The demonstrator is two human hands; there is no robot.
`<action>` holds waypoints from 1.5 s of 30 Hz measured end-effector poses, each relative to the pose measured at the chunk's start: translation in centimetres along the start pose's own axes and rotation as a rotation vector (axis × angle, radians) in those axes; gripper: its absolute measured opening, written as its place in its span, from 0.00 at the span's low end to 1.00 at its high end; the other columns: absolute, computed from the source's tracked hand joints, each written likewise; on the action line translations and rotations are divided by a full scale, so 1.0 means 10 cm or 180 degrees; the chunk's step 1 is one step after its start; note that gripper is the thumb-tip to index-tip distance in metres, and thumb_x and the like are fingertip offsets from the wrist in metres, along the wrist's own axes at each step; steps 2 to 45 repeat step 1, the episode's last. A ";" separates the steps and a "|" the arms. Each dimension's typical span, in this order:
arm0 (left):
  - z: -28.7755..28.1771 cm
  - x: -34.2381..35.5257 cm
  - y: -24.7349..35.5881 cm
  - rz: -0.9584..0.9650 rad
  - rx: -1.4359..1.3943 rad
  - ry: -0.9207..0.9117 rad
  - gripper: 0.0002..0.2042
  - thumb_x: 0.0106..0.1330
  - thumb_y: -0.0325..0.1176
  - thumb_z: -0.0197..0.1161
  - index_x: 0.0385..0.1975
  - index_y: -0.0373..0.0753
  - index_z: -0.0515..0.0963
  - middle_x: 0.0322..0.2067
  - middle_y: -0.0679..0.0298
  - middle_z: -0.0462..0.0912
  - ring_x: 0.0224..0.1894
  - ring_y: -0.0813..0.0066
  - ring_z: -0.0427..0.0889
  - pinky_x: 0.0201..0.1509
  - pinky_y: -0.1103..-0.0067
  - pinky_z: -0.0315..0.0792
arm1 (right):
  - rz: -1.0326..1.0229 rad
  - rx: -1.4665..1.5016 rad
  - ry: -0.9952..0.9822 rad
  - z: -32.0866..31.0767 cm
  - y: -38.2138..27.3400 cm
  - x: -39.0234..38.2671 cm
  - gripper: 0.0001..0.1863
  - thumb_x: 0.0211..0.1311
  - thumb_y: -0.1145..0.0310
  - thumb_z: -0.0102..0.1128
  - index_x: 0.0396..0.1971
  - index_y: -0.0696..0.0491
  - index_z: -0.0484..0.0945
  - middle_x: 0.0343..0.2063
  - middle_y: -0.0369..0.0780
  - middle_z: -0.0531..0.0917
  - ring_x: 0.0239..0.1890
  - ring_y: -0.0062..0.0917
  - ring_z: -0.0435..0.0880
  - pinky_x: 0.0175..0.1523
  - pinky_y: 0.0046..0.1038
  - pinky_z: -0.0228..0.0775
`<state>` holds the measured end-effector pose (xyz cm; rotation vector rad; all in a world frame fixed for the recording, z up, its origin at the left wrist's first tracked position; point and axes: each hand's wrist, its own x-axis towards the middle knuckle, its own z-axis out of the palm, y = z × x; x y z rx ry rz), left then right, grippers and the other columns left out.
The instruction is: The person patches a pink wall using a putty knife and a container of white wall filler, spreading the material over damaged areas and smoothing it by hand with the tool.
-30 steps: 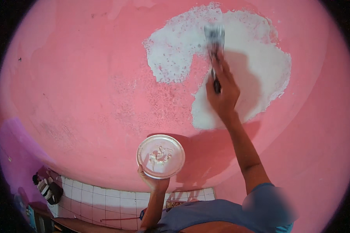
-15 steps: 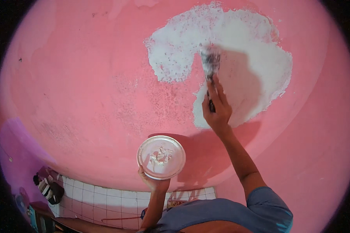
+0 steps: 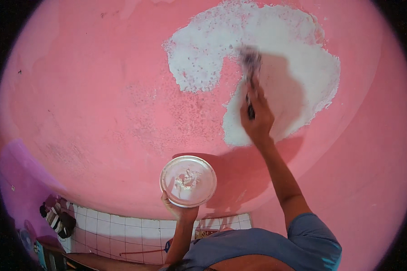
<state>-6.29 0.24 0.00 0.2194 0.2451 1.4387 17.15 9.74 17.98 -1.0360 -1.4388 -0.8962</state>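
My right hand (image 3: 261,122) is closed around the dark handle of a putty knife (image 3: 251,61), whose blade is blurred by motion. The blade lies at the wall, by the inner edge of a large white putty patch (image 3: 298,38). This patch curves over the pink wall (image 3: 95,99), leaving a pink gap left of the knife. Lower and to the left, my left hand (image 3: 180,212) grips a round white lid (image 3: 204,176) by its near edge, with the fingers partly hidden beneath. Small lumps of putty (image 3: 186,179) sit near the lid's middle.
White floor tiles (image 3: 126,232) run along the wall's foot. A striped and dark bundle (image 3: 61,222) lies at lower left, near a purple wall section (image 3: 25,174). A thin reddish stick (image 3: 142,252) rests on the tiles. Rough, speckled plaster marks the wall left of the patch.
My right hand and the putty knife have moved slightly right and up along the wall. The lid in my left hand has barely shifted.
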 end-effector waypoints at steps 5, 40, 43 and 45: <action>-0.03 0.03 0.00 0.0106 0.0075 -0.0050 0.35 0.60 0.63 0.45 0.65 0.49 0.58 0.64 0.58 0.60 0.66 0.54 0.59 0.66 0.53 0.57 | -0.0029 0.0158 -0.0105 0.01 -0.03 -0.15 0.26 0.55 0.79 0.57 0.56 0.47 0.75 0.56 0.49 0.74 0.56 0.39 0.76 0.55 0.25 0.71; -0.03 0.03 0.00 0.0106 0.0075 -0.0050 0.35 0.60 0.63 0.45 0.65 0.49 0.58 0.64 0.58 0.60 0.66 0.54 0.59 0.66 0.53 0.57 | -0.0029 0.0158 -0.0105 0.01 -0.03 -0.15 0.26 0.55 0.79 0.57 0.56 0.47 0.75 0.56 0.49 0.74 0.56 0.39 0.76 0.55 0.25 0.71; -0.03 0.03 0.00 0.0106 0.0075 -0.0050 0.35 0.60 0.63 0.45 0.65 0.49 0.58 0.64 0.58 0.60 0.66 0.54 0.59 0.66 0.53 0.57 | -0.0029 0.0158 -0.0105 0.01 -0.03 -0.15 0.26 0.55 0.79 0.57 0.56 0.47 0.75 0.56 0.49 0.74 0.56 0.39 0.76 0.55 0.25 0.71; -0.03 0.03 0.00 0.0106 0.0075 -0.0050 0.35 0.60 0.63 0.45 0.65 0.49 0.58 0.64 0.58 0.60 0.66 0.54 0.59 0.66 0.53 0.57 | -0.0029 0.0158 -0.0105 0.01 -0.03 -0.15 0.26 0.55 0.79 0.57 0.56 0.47 0.75 0.56 0.49 0.74 0.56 0.39 0.76 0.55 0.25 0.71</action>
